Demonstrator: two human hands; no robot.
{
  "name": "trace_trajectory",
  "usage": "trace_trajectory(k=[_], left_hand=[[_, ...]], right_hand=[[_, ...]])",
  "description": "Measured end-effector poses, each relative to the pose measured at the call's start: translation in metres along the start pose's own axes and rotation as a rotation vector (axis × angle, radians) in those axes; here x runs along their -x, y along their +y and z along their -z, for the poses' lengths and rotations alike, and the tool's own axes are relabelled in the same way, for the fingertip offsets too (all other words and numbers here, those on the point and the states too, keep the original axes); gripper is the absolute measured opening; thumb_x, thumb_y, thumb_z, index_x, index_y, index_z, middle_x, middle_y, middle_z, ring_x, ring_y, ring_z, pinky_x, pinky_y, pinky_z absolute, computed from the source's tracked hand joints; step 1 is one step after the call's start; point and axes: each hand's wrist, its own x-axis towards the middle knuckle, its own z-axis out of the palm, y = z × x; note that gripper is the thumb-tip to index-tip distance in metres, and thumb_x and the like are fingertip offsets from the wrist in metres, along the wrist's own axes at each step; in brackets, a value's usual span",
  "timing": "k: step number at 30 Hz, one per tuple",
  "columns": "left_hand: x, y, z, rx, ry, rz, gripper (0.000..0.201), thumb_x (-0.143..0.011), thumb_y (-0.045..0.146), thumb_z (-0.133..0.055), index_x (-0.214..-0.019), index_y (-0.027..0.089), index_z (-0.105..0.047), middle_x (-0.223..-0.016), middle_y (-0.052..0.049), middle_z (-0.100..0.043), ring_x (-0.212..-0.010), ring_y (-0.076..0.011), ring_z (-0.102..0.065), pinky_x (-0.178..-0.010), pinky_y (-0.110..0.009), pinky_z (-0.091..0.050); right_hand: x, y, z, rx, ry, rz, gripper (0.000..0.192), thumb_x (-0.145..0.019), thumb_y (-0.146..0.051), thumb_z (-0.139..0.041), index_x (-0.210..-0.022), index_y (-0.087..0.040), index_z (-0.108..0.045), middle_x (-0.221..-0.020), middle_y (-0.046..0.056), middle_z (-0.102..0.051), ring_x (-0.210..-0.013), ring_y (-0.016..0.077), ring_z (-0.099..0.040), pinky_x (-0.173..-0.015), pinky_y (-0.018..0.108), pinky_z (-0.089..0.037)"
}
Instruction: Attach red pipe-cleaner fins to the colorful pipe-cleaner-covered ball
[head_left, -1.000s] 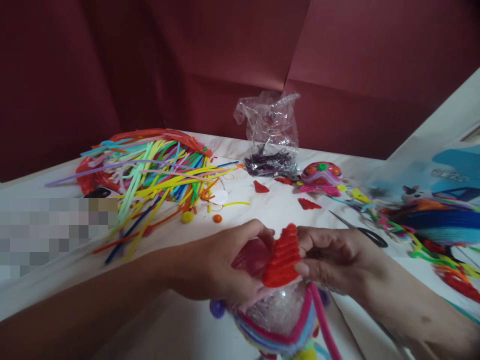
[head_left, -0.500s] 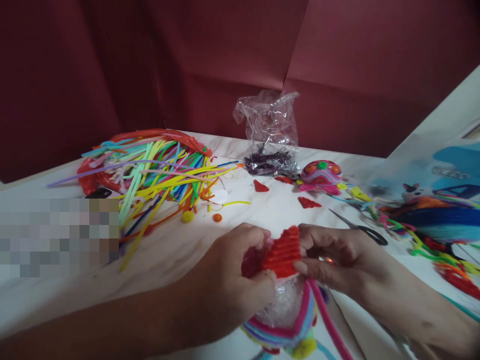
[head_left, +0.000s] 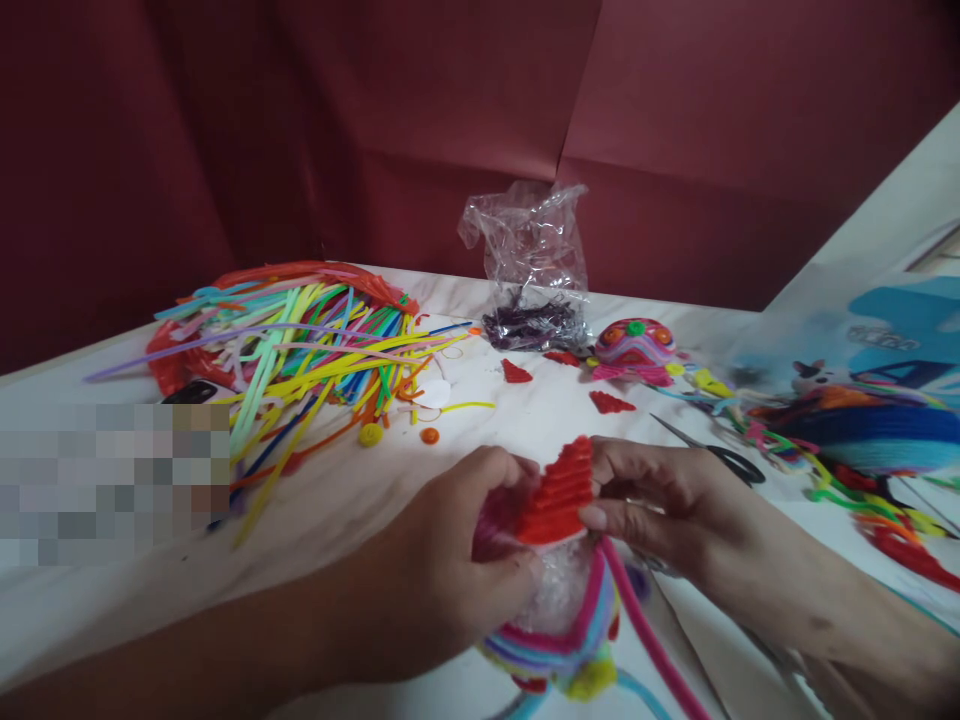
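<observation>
At worktop (head_left: 360, 520) front, left hand (head_left: 442, 560) and right hand (head_left: 660, 510) clamp red ridged piece (head_left: 559, 490) on a wrapped ball (head_left: 559, 625); behind, clear bag (head_left: 532, 265) holds dark strands (head_left: 532, 325).

Lots of bright colours on a white table (head_left: 360, 520)

Ridged red triangle (head_left: 559, 492) over a clear ball (head_left: 555, 590) wrapped in pink, blue and yellow stripes. Rainbow pile of fuzzy sticks (head_left: 300, 340): yellow, green, red, blue, purple. Pink striped shape (head_left: 636, 350) with orange and green dots. Small red triangles (head_left: 609, 402). Dark red wall (head_left: 375, 120).
</observation>
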Motion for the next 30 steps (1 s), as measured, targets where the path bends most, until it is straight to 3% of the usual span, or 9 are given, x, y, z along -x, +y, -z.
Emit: trace_trajectory(k=[7, 10, 13, 17, 20, 25, 30], left_hand=[[-0.002, 0.000, 0.008, 0.011, -0.091, -0.008, 0.024, -0.075, 0.012, -0.052, -0.098, 0.020, -0.048, -0.085, 0.003, -0.053, -0.073, -0.0113, -0.048, -0.064, -0.024, -0.041], [-0.003, -0.003, 0.004, 0.136, -0.104, -0.001, 0.022, -0.076, 0.022, -0.055, -0.097, 0.018, -0.047, -0.085, 0.001, -0.055, -0.074, -0.0129, -0.050, -0.064, -0.025, -0.041], [-0.004, -0.008, 0.000, 0.140, -0.041, -0.009, 0.021, -0.083, 0.033, -0.051, -0.097, 0.018, -0.048, -0.089, -0.002, -0.058, -0.078, -0.0154, -0.053, -0.068, -0.028, -0.042], [-0.003, -0.013, -0.005, -0.001, 0.126, -0.040, 0.008, -0.086, 0.028, -0.047, -0.086, 0.019, -0.047, -0.088, -0.001, -0.058, -0.073, -0.0131, -0.051, -0.069, -0.028, -0.042], [-0.001, -0.014, -0.009, -0.067, 0.215, -0.092, 0.011, -0.083, 0.022, -0.051, -0.076, 0.021, -0.042, -0.102, -0.004, -0.057, -0.089, -0.0154, -0.053, -0.081, -0.029, -0.042], [0.001, -0.013, -0.016, -0.118, 0.274, -0.185, 0.017, -0.082, 0.020, -0.050, -0.071, 0.022, -0.039, -0.097, -0.003, -0.059, -0.105, -0.0185, -0.051, -0.088, -0.030, -0.039], [-0.002, -0.012, -0.016, -0.016, 0.248, -0.151, 0.018, -0.081, 0.021, -0.050, -0.068, 0.021, -0.038, -0.088, -0.003, -0.059, -0.086, -0.0173, -0.057, -0.072, -0.027, -0.043]], right_hand=[[0.003, -0.003, 0.003, 0.099, -0.027, 0.057, 0.019, -0.086, -0.035, -0.049, -0.078, -0.017, -0.053, -0.079, 0.006, -0.060, -0.073, 0.0201, -0.056, -0.064, 0.030, -0.046], [0.003, -0.003, 0.003, 0.151, -0.035, 0.084, 0.017, -0.086, -0.032, -0.048, -0.077, -0.018, -0.052, -0.079, 0.005, -0.060, -0.073, 0.0193, -0.056, -0.063, 0.029, -0.045], [0.001, -0.003, 0.004, 0.188, -0.038, 0.081, 0.017, -0.087, -0.032, -0.047, -0.079, -0.019, -0.052, -0.079, 0.004, -0.060, -0.072, 0.0186, -0.055, -0.062, 0.028, -0.045], [0.000, -0.002, 0.004, 0.238, -0.011, 0.108, 0.017, -0.089, -0.030, -0.045, -0.078, -0.019, -0.051, -0.075, 0.002, -0.059, -0.067, 0.0158, -0.053, -0.059, 0.026, -0.043], [0.001, -0.001, 0.003, 0.257, 0.010, 0.130, 0.017, -0.088, -0.030, -0.045, -0.076, -0.020, -0.051, -0.072, 0.001, -0.057, -0.064, 0.0145, -0.051, -0.057, 0.025, -0.041], [0.000, -0.003, 0.002, 0.230, -0.013, 0.112, 0.015, -0.086, -0.026, -0.047, -0.076, -0.019, -0.053, -0.073, 0.002, -0.058, -0.066, 0.0157, -0.051, -0.058, 0.026, -0.041], [-0.002, -0.007, 0.003, 0.208, 0.011, 0.107, 0.010, -0.086, -0.024, -0.049, -0.080, -0.017, -0.054, -0.081, 0.003, -0.058, -0.073, 0.0160, -0.053, -0.066, 0.027, -0.042]])
